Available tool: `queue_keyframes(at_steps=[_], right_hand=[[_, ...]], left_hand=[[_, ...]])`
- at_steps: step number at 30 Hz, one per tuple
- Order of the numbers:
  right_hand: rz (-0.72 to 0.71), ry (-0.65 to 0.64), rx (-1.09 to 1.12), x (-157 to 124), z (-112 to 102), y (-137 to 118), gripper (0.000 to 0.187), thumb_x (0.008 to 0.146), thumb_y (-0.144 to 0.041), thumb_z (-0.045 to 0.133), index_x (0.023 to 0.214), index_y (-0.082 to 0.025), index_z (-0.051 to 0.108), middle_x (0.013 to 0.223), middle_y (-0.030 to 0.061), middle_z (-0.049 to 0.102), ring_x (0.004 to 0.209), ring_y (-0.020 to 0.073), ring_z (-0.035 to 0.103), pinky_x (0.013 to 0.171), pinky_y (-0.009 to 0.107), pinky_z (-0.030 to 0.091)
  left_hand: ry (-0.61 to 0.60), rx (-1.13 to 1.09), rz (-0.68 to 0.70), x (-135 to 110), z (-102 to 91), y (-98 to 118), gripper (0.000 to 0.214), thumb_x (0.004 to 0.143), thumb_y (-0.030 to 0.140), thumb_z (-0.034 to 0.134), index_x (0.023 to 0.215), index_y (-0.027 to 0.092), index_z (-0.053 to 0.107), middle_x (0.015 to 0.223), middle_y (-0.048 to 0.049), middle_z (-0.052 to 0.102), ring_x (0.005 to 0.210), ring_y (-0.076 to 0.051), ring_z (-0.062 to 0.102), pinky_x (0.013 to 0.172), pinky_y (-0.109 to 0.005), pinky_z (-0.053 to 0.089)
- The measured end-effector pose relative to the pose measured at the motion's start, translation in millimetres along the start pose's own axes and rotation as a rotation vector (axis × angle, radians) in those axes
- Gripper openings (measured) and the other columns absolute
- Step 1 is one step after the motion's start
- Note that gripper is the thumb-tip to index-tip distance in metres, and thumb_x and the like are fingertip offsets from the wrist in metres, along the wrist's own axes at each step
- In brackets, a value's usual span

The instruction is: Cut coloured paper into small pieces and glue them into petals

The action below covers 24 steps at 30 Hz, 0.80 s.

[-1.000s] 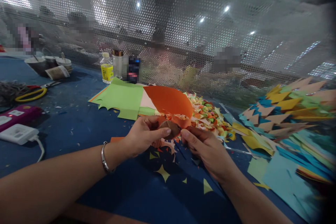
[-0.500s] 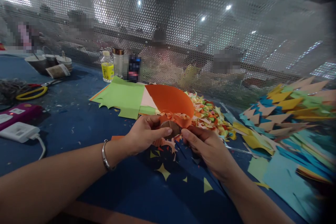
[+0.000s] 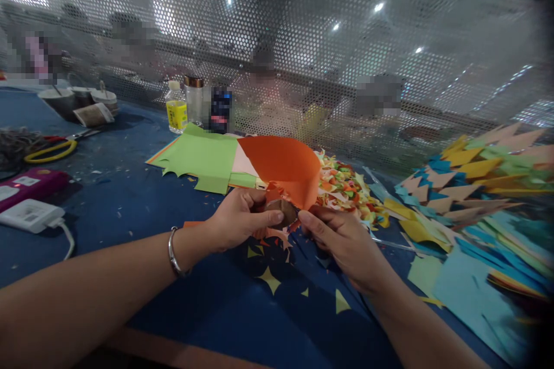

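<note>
The orange paper (image 3: 283, 161) now curls slightly farther down toward the right hand (image 3: 341, 242), while both hands barely shift. The left hand (image 3: 242, 219) grips a brown round piece (image 3: 289, 212) against the paper's near end; the right curls just beside it, and whether it grips anything cannot be told. Cutting seems partly done: the paper's near edge looks ragged, its broad far part whole. Yellowish scraps (image 3: 270, 281) lie on the surface (image 3: 194, 311) below, a mixed scrap pile (image 3: 346, 190) beyond.
</note>
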State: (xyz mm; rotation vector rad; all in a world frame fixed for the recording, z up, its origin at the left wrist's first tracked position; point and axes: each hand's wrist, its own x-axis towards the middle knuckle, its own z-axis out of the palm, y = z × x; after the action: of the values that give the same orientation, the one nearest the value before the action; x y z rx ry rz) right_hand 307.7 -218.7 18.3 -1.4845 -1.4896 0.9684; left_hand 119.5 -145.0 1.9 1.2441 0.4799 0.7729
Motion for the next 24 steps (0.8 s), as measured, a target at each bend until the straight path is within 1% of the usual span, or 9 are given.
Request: queue_keyframes(at_steps=[2, 4, 8, 11, 14, 17, 20, 24], right_hand=[[-0.003, -0.010, -0.014, 0.2, -0.2, -2.0, 0.045, 0.084, -0.059, 0.058, 0.064, -0.020, 0.053, 0.051, -0.0068, 0.030, 0.045, 0.0081, 0.021, 0.041, 0.024, 0.017], [-0.001, -0.011, -0.028, 0.4, -0.5, -3.4, 0.045, 0.084, -0.060, 0.057, 0.063, -0.020, 0.053, 0.050, -0.0067, 0.029, 0.045, 0.0084, 0.021, 0.041, 0.024, 0.017], [-0.019, -0.007, -0.056, 0.6, -1.5, -4.4, 0.045, 0.082, -0.059, 0.061, 0.060, -0.020, 0.053, 0.050, -0.0059, 0.034, 0.044, 0.0078, 0.024, 0.041, 0.024, 0.019], [-0.030, -0.009, -0.053, 0.3, -2.1, -3.6, 0.045, 0.082, -0.058, 0.061, 0.059, -0.020, 0.052, 0.051, -0.0056, 0.035, 0.044, 0.0077, 0.024, 0.041, 0.024, 0.020], [-0.030, -0.022, -0.069, 0.4, -2.9, -1.5, 0.047, 0.084, -0.059, 0.057, 0.060, -0.020, 0.051, 0.051, -0.0058, 0.033, 0.045, 0.0080, 0.024, 0.042, 0.024, 0.019], [-0.045, -0.007, -0.105, 1.1, -3.6, 0.2, 0.047, 0.086, -0.059, 0.055, 0.061, -0.020, 0.053, 0.051, -0.0060, 0.031, 0.045, 0.0078, 0.023, 0.042, 0.024, 0.018], [-0.057, -0.002, -0.130, 1.5, -3.6, -0.5, 0.046, 0.087, -0.059, 0.054, 0.064, -0.019, 0.058, 0.051, -0.0057, 0.031, 0.045, 0.0081, 0.023, 0.042, 0.024, 0.018], [-0.086, 0.006, -0.075, 0.6, -3.6, -2.9, 0.045, 0.088, -0.057, 0.054, 0.066, -0.018, 0.056, 0.055, -0.0047, 0.036, 0.046, 0.0076, 0.024, 0.042, 0.024, 0.017]], left_hand=[[-0.026, -0.011, 0.005, 0.3, -0.2, -0.1, 0.019, 0.069, 0.029, 0.078, 0.070, 0.014, 0.067, 0.064, 0.0004, 0.060, 0.058, -0.008, 0.055, 0.057, -0.023, 0.043], [-0.046, -0.013, 0.012, 0.6, -0.8, -0.5, 0.020, 0.069, 0.030, 0.078, 0.069, 0.014, 0.066, 0.064, 0.0004, 0.059, 0.058, -0.008, 0.055, 0.056, -0.023, 0.043], [0.011, 0.119, 0.005, 1.0, -3.3, -1.5, 0.029, 0.068, 0.037, 0.078, 0.062, 0.015, 0.060, 0.057, 0.0007, 0.054, 0.053, -0.009, 0.050, 0.052, -0.025, 0.039], [0.020, 0.203, 0.003, 1.0, -5.3, -2.2, 0.030, 0.069, 0.041, 0.076, 0.063, 0.016, 0.062, 0.056, 0.0001, 0.053, 0.053, -0.011, 0.049, 0.052, -0.027, 0.038], [0.019, 0.231, 0.020, 1.4, -6.5, -3.2, 0.028, 0.070, 0.041, 0.075, 0.066, 0.016, 0.065, 0.056, 0.0000, 0.053, 0.054, -0.011, 0.049, 0.052, -0.027, 0.038], [0.002, 0.216, 0.031, 2.2, -6.3, -3.9, 0.026, 0.070, 0.039, 0.075, 0.067, 0.016, 0.064, 0.059, 0.0002, 0.052, 0.057, -0.010, 0.048, 0.053, -0.027, 0.038], [-0.032, 0.200, 0.033, 3.4, -5.3, -3.7, 0.027, 0.070, 0.038, 0.074, 0.065, 0.016, 0.059, 0.059, 0.0018, 0.048, 0.056, -0.009, 0.044, 0.053, -0.025, 0.035], [0.014, 0.260, 0.065, 4.4, -5.3, -1.7, 0.038, 0.071, 0.035, 0.073, 0.055, 0.017, 0.044, 0.055, 0.0067, 0.032, 0.051, -0.005, 0.031, 0.048, -0.023, 0.025]])
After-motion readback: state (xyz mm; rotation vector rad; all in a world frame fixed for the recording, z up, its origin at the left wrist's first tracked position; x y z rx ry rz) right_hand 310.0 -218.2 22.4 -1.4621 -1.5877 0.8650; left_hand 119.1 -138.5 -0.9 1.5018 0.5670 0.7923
